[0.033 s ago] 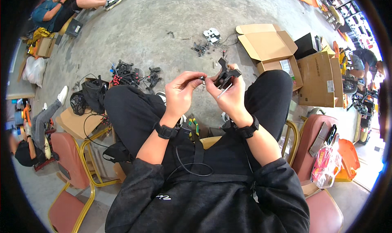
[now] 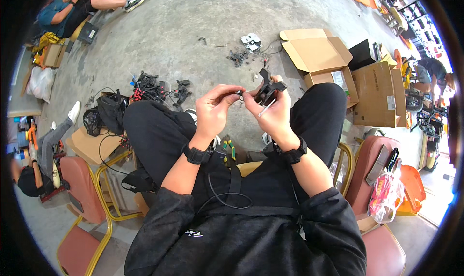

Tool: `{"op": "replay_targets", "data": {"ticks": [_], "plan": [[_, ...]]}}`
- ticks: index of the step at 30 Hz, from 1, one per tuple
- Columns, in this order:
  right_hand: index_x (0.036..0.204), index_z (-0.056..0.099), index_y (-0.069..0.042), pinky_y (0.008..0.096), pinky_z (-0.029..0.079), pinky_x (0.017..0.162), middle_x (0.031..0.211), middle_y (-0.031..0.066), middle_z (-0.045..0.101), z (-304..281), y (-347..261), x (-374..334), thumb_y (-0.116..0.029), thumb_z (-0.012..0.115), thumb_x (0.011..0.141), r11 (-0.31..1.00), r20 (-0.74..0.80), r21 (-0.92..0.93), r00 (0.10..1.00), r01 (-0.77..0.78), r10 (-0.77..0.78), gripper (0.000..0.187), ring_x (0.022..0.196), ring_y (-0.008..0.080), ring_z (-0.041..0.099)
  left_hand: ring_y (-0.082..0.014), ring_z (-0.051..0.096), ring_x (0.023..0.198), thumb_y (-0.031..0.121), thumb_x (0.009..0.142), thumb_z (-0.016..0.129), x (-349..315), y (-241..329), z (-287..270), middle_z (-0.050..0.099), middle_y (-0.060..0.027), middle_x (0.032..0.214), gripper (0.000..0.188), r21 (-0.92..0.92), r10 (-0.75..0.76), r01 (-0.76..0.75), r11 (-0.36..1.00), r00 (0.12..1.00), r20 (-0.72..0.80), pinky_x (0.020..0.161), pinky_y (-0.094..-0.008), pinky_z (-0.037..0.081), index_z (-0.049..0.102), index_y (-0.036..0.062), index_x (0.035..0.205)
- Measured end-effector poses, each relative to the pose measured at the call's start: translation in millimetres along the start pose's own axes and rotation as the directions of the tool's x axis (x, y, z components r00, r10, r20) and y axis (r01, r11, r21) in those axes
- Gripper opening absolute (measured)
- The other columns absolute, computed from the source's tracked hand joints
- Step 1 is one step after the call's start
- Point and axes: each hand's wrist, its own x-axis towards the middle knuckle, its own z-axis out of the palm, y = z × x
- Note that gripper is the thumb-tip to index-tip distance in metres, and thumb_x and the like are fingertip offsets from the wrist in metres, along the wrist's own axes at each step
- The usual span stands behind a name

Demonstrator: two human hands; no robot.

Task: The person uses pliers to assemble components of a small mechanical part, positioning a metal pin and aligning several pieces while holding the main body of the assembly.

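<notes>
Over my lap, my left hand point(image 2: 214, 107) is closed in a pinch on a small dark piece point(image 2: 239, 93). My right hand point(image 2: 274, 116) wraps round a black pronged bracket-like part point(image 2: 267, 89); its thumb tip comes close to the left fingertips. A thin, pale metallic rod point(image 2: 267, 108) sticks out of the right hand below the bracket, and the hand hides the rest of it. Between my legs lie pliers with green and yellow handles point(image 2: 231, 149).
Black parts and cables point(image 2: 147, 86) are heaped on the floor ahead left. Further ahead lie small black pieces point(image 2: 237, 58) and a white device point(image 2: 251, 42). An open cardboard box point(image 2: 316, 53) stands right. Chairs point(image 2: 82, 184) flank me; other people sit left, and one person point(image 2: 431, 75) is far right.
</notes>
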Motion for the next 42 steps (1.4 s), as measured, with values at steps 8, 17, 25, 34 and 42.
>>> {"op": "replay_targets", "data": {"ticks": [8,17,25,34,42], "plan": [[0.098,0.046,-0.001,0.0225,0.048,0.06,0.072,0.0047,0.066,-0.5,-7.4,-4.7,-0.003,0.072,0.072,0.983,0.014,-0.115,0.99,0.144,-0.144,0.037,0.066,0.006,0.06,-0.015,0.062,0.092,-0.01,0.084,0.055,1.8,-0.8,-6.2,0.065,-0.0092,0.098,0.017,-0.128,-0.016,0.028,0.991,0.996,0.089,0.082,-0.026,0.051,0.064,-0.0033,0.097],[0.091,0.045,-0.003,0.022,0.047,0.06,0.072,0.0046,0.066,1.3,-7.8,-7.9,-0.002,0.073,0.072,0.976,-0.034,-0.075,0.978,0.205,-0.208,0.034,0.067,0.0061,0.059,-0.0162,0.062,0.092,-0.01,0.081,0.058,3.6,4.5,-6.8,0.066,-0.0106,0.096,0.016,-0.082,0.027,-0.017,0.997,0.993,0.117,0.08,-0.0256,0.05,0.064,-0.004,0.095],[0.087,0.046,-0.005,0.0189,0.038,0.061,0.083,0.0048,0.064,-4.1,-14.0,7.3,-0.005,0.074,0.074,0.989,0.0,0.148,1.0,-0.021,0.021,0.03,0.07,0.0034,0.051,-0.0126,0.061,0.091,-0.007,0.084,0.059,1.3,5.5,-1.7,0.066,-0.0088,0.096,0.019,-0.085,-0.007,0.01,0.996,0.999,0.031,0.081,-0.0238,0.05,0.064,-0.0035,0.101],[0.079,0.04,-0.008,0.0197,0.036,0.059,0.084,0.0056,0.064,-9.3,-12.2,7.9,-0.008,0.075,0.071,1.0,0.134,-0.011,0.991,-0.019,0.021,0.036,0.068,0.0033,0.047,-0.0136,0.061,0.092,-0.003,0.083,0.064,2.9,-0.5,-1.8,0.065,-0.0099,0.1,0.021,-0.338,-0.046,0.036,0.94,0.999,-0.022,0.083,-0.0262,0.049,0.061,-0.002,0.104],[0.081,0.045,-0.006,0.02,0.039,0.057,0.084,0.0039,0.065,-12.4,-12.8,9.6,-0.01,0.074,0.072,0.991,0.143,0.118,0.989,-0.056,0.039,0.03,0.066,0.0027,0.049,-0.0151,0.061,0.089,-0.007,0.08,0.064,1.8,-2.9,-8.7,0.064,-0.0097,0.098,0.024,-0.524,-0.159,0.179,0.833,0.984,0.084,0.082,-0.027,0.049,0.06,-0.0027,0.103]]}}
